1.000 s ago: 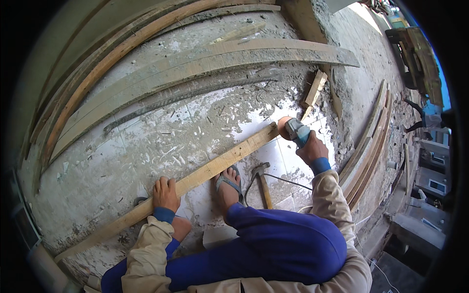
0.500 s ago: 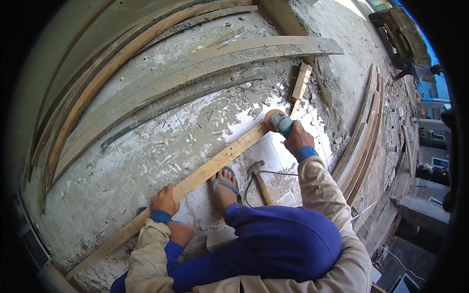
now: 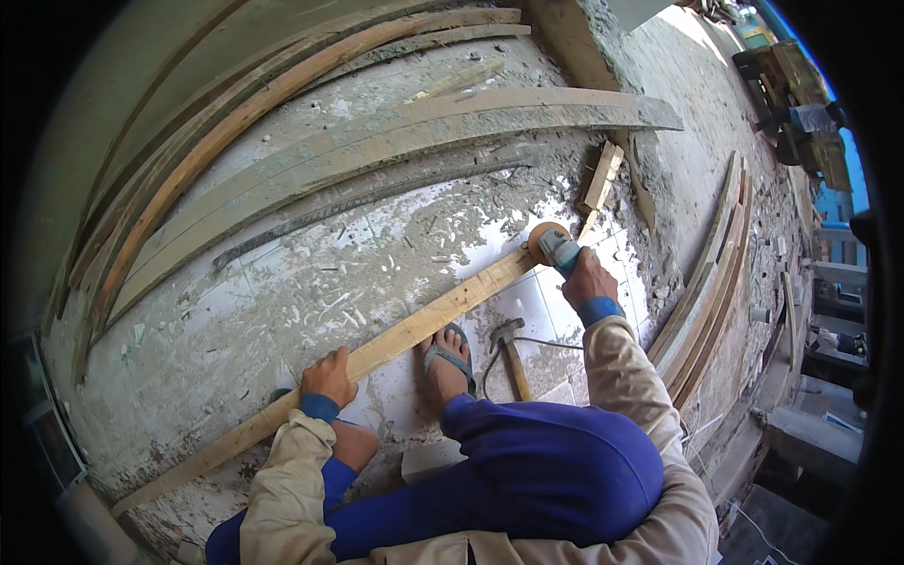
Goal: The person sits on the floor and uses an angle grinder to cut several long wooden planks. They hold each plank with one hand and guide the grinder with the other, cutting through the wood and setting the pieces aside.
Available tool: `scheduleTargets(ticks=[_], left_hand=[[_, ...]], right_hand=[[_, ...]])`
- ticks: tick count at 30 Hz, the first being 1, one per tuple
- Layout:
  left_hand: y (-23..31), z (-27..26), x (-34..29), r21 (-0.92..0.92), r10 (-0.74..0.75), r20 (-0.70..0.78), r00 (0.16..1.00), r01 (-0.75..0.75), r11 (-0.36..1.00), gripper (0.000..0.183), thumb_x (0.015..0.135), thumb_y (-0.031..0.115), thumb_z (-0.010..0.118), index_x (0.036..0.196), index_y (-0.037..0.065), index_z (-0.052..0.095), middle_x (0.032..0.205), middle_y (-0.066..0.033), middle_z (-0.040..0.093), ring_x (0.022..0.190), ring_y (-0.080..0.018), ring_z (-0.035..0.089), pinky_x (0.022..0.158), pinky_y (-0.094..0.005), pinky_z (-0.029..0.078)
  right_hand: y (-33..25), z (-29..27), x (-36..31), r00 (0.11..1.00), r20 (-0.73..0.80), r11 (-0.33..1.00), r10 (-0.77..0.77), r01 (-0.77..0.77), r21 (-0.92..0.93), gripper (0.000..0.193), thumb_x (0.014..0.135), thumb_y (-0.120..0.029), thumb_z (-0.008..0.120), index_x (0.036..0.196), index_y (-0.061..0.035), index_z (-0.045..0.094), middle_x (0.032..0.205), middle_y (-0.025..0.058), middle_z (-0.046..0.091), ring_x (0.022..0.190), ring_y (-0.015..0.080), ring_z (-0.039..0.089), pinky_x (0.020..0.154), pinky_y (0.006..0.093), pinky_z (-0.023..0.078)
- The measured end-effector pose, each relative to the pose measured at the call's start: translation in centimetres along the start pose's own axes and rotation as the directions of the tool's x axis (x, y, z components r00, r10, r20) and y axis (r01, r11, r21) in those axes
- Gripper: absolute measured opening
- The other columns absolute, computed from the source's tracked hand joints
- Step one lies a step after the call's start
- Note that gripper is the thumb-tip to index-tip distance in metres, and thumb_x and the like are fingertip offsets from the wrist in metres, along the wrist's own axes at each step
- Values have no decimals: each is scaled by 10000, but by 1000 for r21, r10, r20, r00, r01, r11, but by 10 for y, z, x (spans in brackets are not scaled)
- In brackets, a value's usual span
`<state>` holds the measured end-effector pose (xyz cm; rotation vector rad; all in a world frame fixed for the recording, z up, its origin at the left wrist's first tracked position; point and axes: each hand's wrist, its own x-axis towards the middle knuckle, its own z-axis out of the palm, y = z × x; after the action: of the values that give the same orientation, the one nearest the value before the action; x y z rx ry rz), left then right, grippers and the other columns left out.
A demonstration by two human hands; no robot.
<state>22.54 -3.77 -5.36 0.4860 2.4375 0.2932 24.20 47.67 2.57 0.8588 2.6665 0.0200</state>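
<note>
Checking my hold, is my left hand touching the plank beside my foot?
Touching: the head view shows the left hand curled over the plank, covering part of it.

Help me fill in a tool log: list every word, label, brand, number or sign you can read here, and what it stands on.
No text can be read anywhere in this view.
Angle grinder in the right hand: any marking is too small or blurred to read.
Hammer: none legible.
Wooden plank under the left hand: no readable lettering or numbers.
</note>
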Motion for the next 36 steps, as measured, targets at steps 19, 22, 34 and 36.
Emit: scheduleTargets(ticks=[19, 22, 34, 36], left_hand=[[0, 3, 1, 26, 12, -17, 1000, -11, 1000, 440, 779, 186, 778, 1153, 110, 560, 1079, -155, 722, 966, -413, 738, 818, -529, 605], [-1, 5, 1, 33, 22, -34, 999, -21, 999, 444, 776, 189, 785, 1149, 113, 556, 1070, -154, 719, 956, -414, 740, 815, -524, 607], [-3, 9, -1, 9, 34, -69, 997, -34, 999, 463, 757, 188, 768, 1166, 107, 566, 1049, -171, 727, 956, -429, 731, 809, -555, 591], [-2, 9, 0, 16, 30, -61, 998, -29, 999, 466, 757, 187, 778, 1164, 109, 563, 1053, -170, 723, 959, -424, 732, 809, -548, 595]], right_hand=[[-2, 0, -8, 996, -51, 995, -74, 70, -71, 384, 860, -139, 688, 1194, -59, 514, 1146, 228, 677, 1034, 452, 710, 851, 572, 558], [-3, -1, -8, 996, -58, 996, -65, 61, -60, 364, 858, -135, 674, 1175, -57, 514, 1146, 229, 685, 1020, 459, 708, 848, 575, 552], [-4, -3, -5, 996, -52, 996, -73, 70, -57, 380, 859, -147, 711, 1180, -58, 529, 1128, 229, 681, 1031, 451, 719, 854, 562, 570], [-4, -5, -6, 997, -41, 996, -69, 67, -55, 376, 861, -137, 699, 1190, -58, 535, 1112, 228, 680, 1027, 447, 725, 854, 558, 578]])
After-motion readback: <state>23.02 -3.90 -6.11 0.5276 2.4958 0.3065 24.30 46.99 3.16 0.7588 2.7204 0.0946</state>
